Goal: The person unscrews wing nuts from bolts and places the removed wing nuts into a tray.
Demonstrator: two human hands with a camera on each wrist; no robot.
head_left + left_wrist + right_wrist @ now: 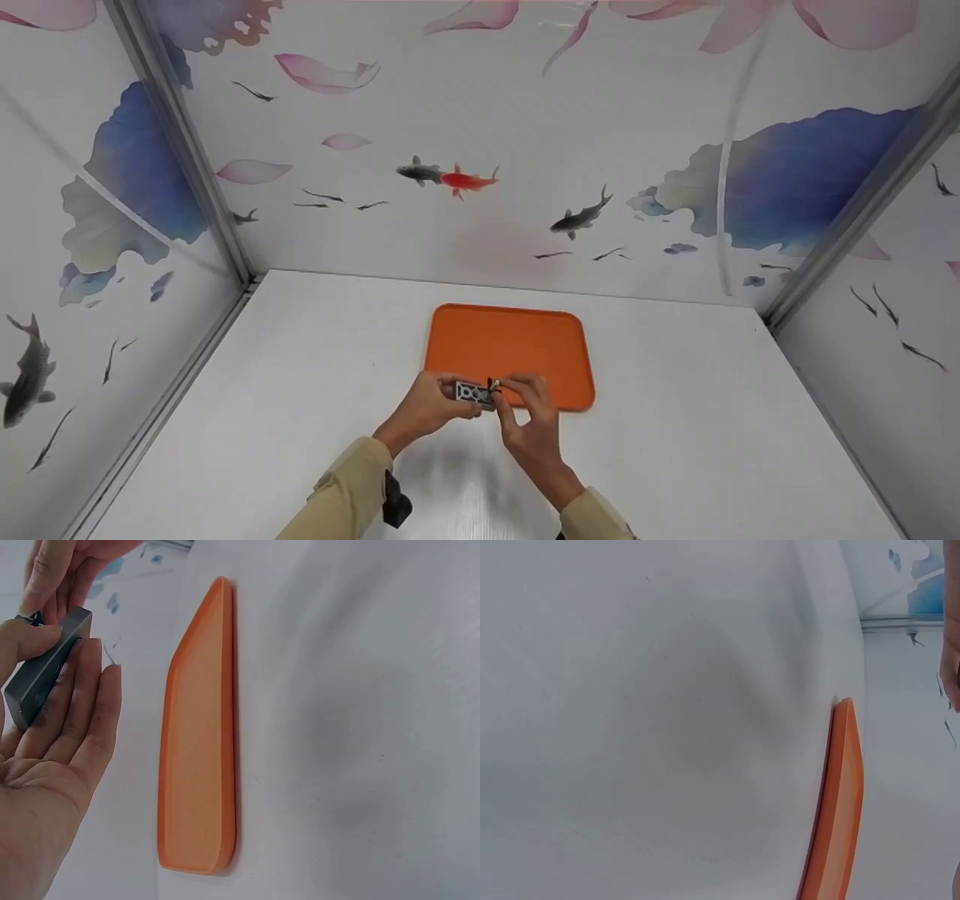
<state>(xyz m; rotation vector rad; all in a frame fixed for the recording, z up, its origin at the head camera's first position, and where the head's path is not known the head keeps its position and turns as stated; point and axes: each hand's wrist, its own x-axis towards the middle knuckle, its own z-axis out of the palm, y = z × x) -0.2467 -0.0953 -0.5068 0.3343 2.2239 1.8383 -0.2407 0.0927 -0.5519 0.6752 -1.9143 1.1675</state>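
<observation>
My left hand (429, 405) grips a small grey rectangular block (471, 392) between thumb and fingers, above the near part of the orange tray (510, 341). Round recesses mark the block's face in the head view. At its right end, my right hand (536, 431) pinches a tiny dark and shiny piece (493, 385) with thumb and fingertips; its kind is too small to tell. In the left wrist view, the thumb presses the dark smooth side of the block (46, 671), with the right hand (60, 574) just beyond. Only a sliver of my right hand (952, 645) shows in the right wrist view.
The tray lies flat on a white table (322, 360). White panels printed with fish and petals (360, 217) stand behind and on both sides, joined by metal posts (184, 142). A black object (396, 501) hangs at the left sleeve.
</observation>
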